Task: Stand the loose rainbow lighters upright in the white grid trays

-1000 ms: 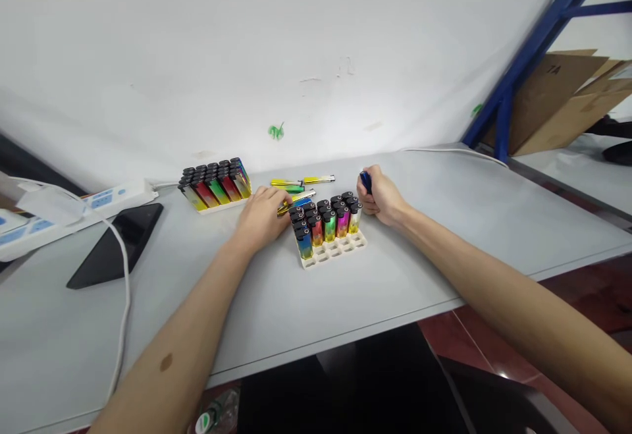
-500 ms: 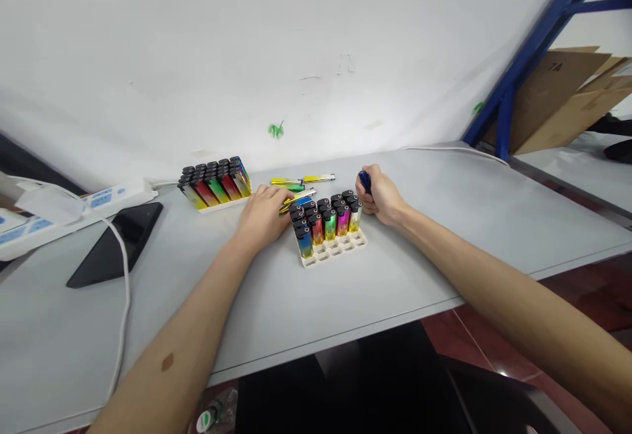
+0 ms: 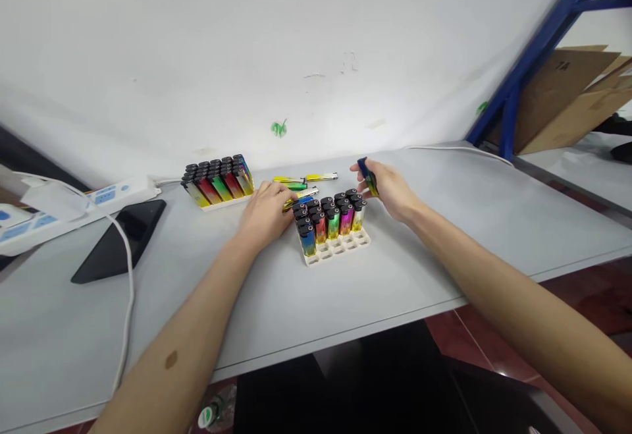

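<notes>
My right hand (image 3: 388, 187), to the right of the tray and raised off the tabletop, grips a dark blue and yellow lighter (image 3: 368, 177) between thumb and fingers. A white slotted tray (image 3: 340, 248) holds upright lighters with black tops in several colours; its front row of slots is mostly bare, with a blue lighter (image 3: 308, 242) at the left end. Close to the tray's left side, my left hand (image 3: 268, 211) has its fingers curled around a gold lighter (image 3: 302, 194). A blue lighter lies against it, partly hidden by the tray.
Loose yellow and green lighters (image 3: 322, 177) lie near the wall. Another white tray (image 3: 224, 204) packed with lighters stands at back left. A black phone (image 3: 121, 240), a power strip (image 3: 106, 197) and a white cable (image 3: 129, 289) occupy the left. Cardboard boxes (image 3: 567, 101) stand far right.
My right hand's fingers have loosened and extended, and the lighter in them now shows more of its length, tilted. My left hand stays in place beside the tray.
</notes>
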### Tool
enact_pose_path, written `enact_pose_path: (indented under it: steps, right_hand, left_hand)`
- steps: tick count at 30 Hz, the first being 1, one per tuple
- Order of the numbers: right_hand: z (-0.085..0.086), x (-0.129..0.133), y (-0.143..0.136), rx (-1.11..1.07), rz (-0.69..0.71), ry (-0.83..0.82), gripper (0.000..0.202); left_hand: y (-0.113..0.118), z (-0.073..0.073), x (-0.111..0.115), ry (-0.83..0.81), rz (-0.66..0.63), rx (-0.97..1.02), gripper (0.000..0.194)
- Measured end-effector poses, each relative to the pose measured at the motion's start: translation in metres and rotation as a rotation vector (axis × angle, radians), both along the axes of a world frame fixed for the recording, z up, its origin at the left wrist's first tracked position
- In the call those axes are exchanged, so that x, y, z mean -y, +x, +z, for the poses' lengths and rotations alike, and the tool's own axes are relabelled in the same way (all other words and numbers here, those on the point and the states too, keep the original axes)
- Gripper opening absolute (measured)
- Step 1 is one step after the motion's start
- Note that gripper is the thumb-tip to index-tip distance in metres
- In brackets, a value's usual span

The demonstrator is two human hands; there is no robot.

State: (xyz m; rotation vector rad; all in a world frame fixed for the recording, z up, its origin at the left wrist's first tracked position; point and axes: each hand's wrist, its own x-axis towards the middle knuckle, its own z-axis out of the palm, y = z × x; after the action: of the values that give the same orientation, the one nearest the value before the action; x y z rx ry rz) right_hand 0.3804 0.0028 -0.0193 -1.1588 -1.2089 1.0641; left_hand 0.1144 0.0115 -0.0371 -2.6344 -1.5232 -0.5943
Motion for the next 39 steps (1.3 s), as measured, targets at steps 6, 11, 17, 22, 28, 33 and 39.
enact_pose_path:
  steps: [6, 11, 17, 22, 28, 33, 39]
  right_hand:
    - [0.023, 0.024, 0.022, 0.317, -0.126, 0.315, 0.024]
    - [0.043, 0.069, 0.023, 0.432, -0.136, 0.327, 0.029]
    - [0.050, 0.110, -0.008, 0.617, -0.145, 0.638, 0.028]
    - [0.040, 0.115, -0.030, 0.619, -0.053, 0.707, 0.032]
    - [0.000, 0.103, -0.049, 0.833, -0.027, 0.676, 0.022]
    - [-0.005, 0.103, -0.052, 1.090, -0.060, 0.707, 0.016]
    - [0.023, 0.095, -0.051, 0.993, -0.216, 0.807, 0.030]
  left_hand:
    - [0.000, -0.003, -0.001, 0.054, 0.003, -0.041, 0.029]
    - [0.003, -0.003, -0.003, 0.066, 0.009, -0.092, 0.031]
    - [0.003, -0.001, 0.001, 0.028, 0.006, -0.148, 0.030]
    - [0.003, 0.000, 0.004, 0.032, -0.006, -0.179, 0.028]
    - [0.003, -0.002, 0.004, 0.023, -0.010, -0.167, 0.028]
    - [0.003, -0.005, 0.002, -0.029, -0.021, -0.001, 0.032]
    - [0.009, 0.003, 0.006, -0.161, -0.046, 0.382, 0.031]
